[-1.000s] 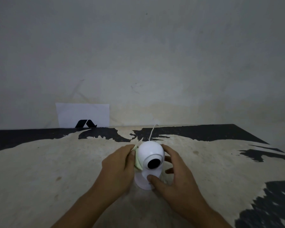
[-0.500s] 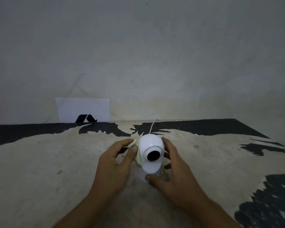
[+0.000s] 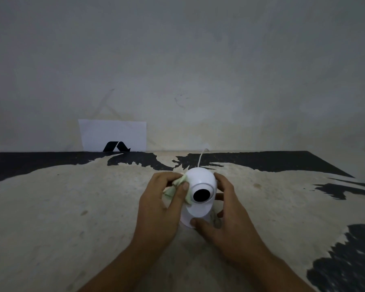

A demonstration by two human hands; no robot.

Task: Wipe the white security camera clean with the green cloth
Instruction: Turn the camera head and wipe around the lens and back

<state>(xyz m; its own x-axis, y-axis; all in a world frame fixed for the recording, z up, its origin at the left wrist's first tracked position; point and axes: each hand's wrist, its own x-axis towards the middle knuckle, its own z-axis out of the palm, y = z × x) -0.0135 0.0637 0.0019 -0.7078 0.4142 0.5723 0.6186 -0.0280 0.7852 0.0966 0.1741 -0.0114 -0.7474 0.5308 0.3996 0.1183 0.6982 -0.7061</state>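
Left hand [image 3: 160,204] pinches green cloth [image 3: 178,187] against white security camera [image 3: 200,192]; right hand [image 3: 228,216] grips its base.

Round-headed white plastic security camera [image 3: 200,186]: white body, black circular lens. Crumpled pale green cloth [image 3: 177,189]: plain, no pattern. Worn table surface [image 3: 72,207]: beige with irregular black patches. Rectangular white paper sheet [image 3: 112,134]: black angular mark. Wall [image 3: 198,60]: grey.

Two hands: a left hand [image 3: 162,205] and a right hand [image 3: 230,218]; one white security camera [image 3: 200,194]; one green cloth [image 3: 177,186]; one white cable [image 3: 201,158]; one white card [image 3: 113,134]; one worktop [image 3: 72,207]
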